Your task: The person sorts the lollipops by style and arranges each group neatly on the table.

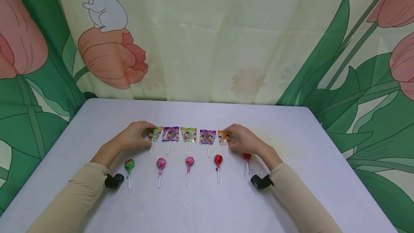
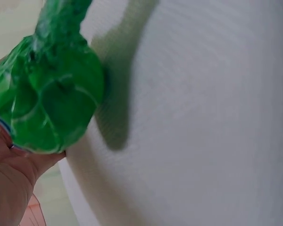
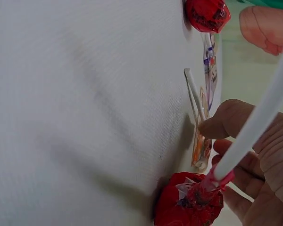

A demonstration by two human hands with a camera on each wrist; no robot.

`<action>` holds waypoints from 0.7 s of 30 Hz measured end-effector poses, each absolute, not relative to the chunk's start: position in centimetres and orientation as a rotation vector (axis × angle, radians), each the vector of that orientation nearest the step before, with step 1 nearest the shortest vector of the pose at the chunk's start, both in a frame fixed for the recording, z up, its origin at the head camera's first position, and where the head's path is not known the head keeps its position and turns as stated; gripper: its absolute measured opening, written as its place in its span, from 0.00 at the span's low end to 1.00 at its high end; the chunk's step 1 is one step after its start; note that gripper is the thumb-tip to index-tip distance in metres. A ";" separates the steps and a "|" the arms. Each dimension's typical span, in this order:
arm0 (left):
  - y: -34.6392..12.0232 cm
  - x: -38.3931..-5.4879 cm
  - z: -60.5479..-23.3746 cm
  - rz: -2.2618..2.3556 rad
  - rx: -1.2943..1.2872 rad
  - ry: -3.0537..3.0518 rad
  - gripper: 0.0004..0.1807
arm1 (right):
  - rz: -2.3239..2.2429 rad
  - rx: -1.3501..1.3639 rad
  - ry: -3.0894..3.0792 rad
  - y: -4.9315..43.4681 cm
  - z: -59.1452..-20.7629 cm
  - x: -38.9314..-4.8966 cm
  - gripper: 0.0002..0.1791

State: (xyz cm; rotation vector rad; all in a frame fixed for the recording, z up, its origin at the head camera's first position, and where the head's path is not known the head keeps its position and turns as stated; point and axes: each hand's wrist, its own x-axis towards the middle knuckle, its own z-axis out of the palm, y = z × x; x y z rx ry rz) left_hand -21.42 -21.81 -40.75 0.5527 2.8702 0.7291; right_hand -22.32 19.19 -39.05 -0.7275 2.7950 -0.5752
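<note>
Take the flat lollipop in a green printed plastic packet [image 1: 188, 135], midway along the back row, as your landmark. Far left of it, your left hand [image 1: 134, 136] curls its thumb and fingers round the outer end of another green-packet flat lollipop [image 1: 156, 133]. Well right of it, your right hand [image 1: 242, 139] pinches a flat lollipop in an orange printed packet [image 1: 224, 138] between thumb and fingers. Just left of the landmark lies a purple-packet flat lollipop [image 1: 170, 134], and just right of it a second purple one [image 1: 207, 137]; all five white sticks point your way.

Nearer you than the landmark runs a row of ball-shaped lollipops in shiny wrappers: a pink ball [image 1: 189, 161] almost straight below it, another pink ball [image 1: 160, 163] and a green ball with a red top [image 1: 129, 164] to its left, a red ball [image 1: 218, 160] and a further red ball [image 1: 247, 156] to its right. Everything rests on the white-covered table [image 1: 181, 208]; behind the landmark hangs a cream curtain [image 1: 194, 46] printed with tulips.
</note>
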 end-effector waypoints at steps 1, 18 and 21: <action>-21.8 -21.4 -40.7 0.731 0.552 2.869 0.33 | -0.581 -0.730 2.797 19.2 -39.0 -22.2 0.27; -22.4 -20.7 -40.7 0.787 0.570 2.879 0.40 | -0.806 -0.734 2.845 19.6 -37.9 -18.9 0.27; -22.6 -20.2 -40.4 0.815 0.571 2.895 0.40 | -0.846 -0.766 2.852 19.6 -37.8 -18.3 0.27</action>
